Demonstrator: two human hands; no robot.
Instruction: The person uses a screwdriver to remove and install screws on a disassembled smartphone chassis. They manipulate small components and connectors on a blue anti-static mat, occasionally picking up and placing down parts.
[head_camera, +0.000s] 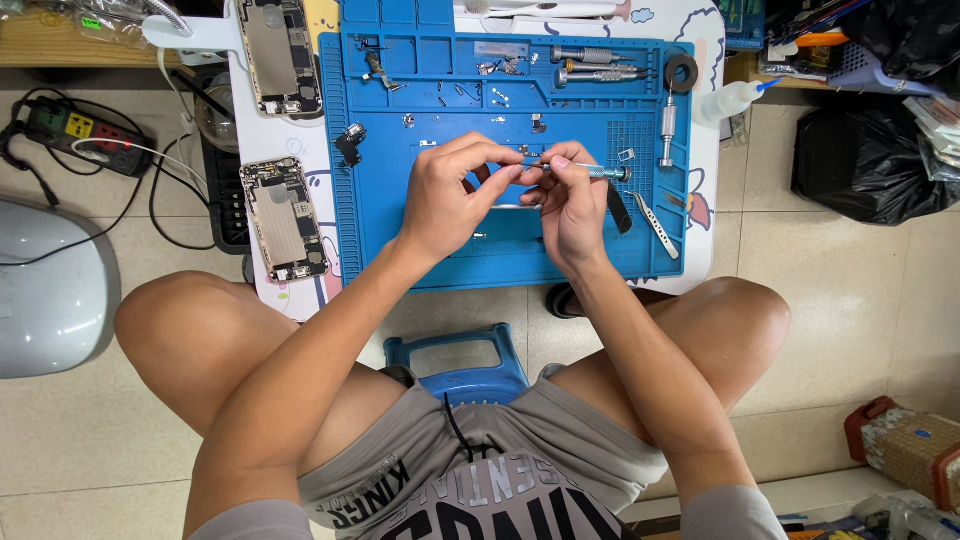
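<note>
Centrally over the blue repair mat (400, 240), both hands meet. The right hand (570, 205) pinches a slim precision screwdriver (585, 170) with a pale blue grip, lying nearly level, its handle end pointing right past the knuckles. The left hand (445, 195) curls its fingertips in at the driver's tip, seemingly closed on a small part too tiny to make out. Two opened phone housings (283, 220) lie left of the mat; tweezers (655, 225) rest just right of the hands.

Small white table (712, 150) on tiled floor; blue repair mat (400, 220) across its middle, two opened phone bodies (283, 218) along left edge.
</note>
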